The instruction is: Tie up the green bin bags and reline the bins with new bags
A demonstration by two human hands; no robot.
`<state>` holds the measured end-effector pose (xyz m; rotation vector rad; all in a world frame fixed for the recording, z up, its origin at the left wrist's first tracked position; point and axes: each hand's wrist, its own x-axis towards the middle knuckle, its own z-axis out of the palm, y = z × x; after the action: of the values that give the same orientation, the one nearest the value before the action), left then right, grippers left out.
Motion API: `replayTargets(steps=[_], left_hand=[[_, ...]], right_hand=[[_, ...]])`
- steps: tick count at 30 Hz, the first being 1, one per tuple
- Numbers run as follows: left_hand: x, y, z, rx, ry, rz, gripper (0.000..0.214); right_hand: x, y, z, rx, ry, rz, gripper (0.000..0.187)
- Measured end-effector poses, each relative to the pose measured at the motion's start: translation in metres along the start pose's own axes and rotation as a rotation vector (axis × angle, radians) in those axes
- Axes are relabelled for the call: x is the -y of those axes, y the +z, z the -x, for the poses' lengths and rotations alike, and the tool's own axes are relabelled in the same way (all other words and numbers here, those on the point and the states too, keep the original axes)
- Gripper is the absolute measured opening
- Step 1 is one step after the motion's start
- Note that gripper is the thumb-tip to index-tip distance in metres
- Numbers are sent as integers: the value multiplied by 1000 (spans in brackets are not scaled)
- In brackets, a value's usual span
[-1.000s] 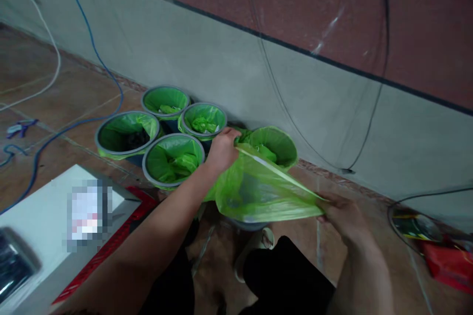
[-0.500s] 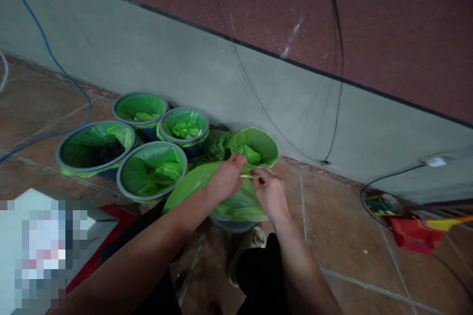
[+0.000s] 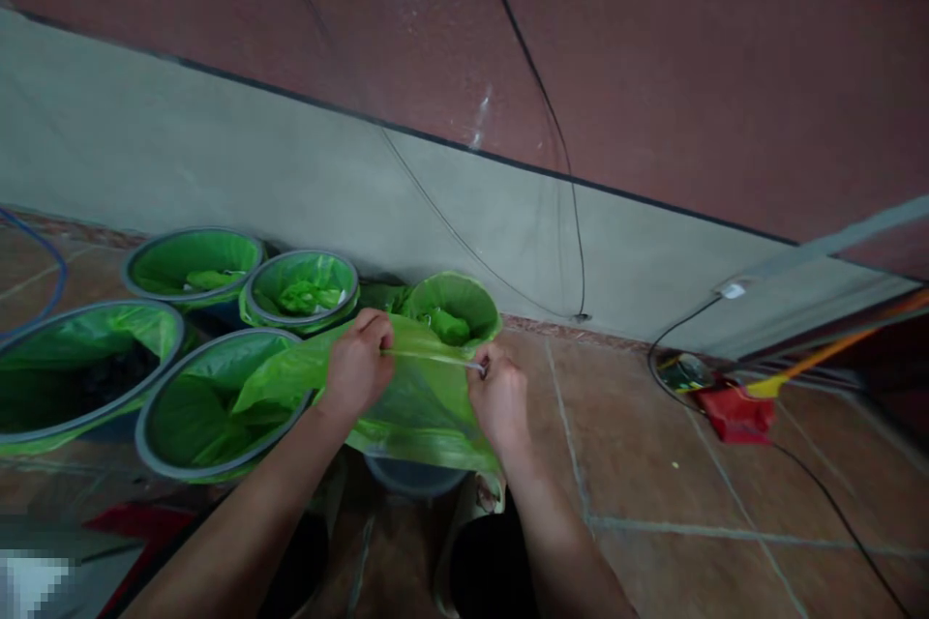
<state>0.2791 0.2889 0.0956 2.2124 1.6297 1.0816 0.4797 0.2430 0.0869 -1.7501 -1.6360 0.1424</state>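
A thin green plastic bag is stretched between my two hands, its top edge pulled taut. My left hand grips that edge on the left with curled fingers. On the right, my right hand pinches the same edge between thumb and fingers. Below the bag, between my feet, stands a grey bin, mostly covered by the plastic. Just behind my hands, a green-lined bin holds crumpled green plastic. The bag's left part spreads over the rim of a nearby lined bin.
Several more green-lined bins, including one by the wall, crowd the left. A red dustpan and a yellow-orange handle lie at the right. A black cable hangs down the wall. A blue hose crosses the left floor.
My hands have moved apart, drawing the bag's edge out into a straight line. The view has swung right, so the bins sit further left and more of the dustpan's handle shows.
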Motion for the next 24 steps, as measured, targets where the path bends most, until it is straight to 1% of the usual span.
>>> replayTargets(steps=[1,2,4,5,7,10,12,15,19,24], left_hand=[[-1,-1,0,-18,-2,-5,25],[-3,-1,0,-27,2,-9,25],[-9,3,4,-4,29,-19,23],[-12,5,6,20,49,-27,22],[-19,10,11,67,94,-52,20],[-21,11,14,86,134,-81,19],[-16,8,12,49,131,-77,19],[-4,1,6,-30,112,-46,21],[7,-6,0,-118,116,-25,22],[13,-8,-3,-242,64,-26,23]], right_hand=[[1,1,2,28,2,12,18],[3,3,3,53,-12,15,26],[9,6,6,82,-83,3,41],[13,8,7,90,-126,-3,42],[18,10,7,103,-177,-15,38],[17,9,3,91,-170,-74,39],[12,4,0,29,-140,-136,41],[1,-3,-6,-60,-85,-183,39],[-7,-10,-8,-86,-18,-186,37],[-13,-15,-7,-113,42,-126,28]])
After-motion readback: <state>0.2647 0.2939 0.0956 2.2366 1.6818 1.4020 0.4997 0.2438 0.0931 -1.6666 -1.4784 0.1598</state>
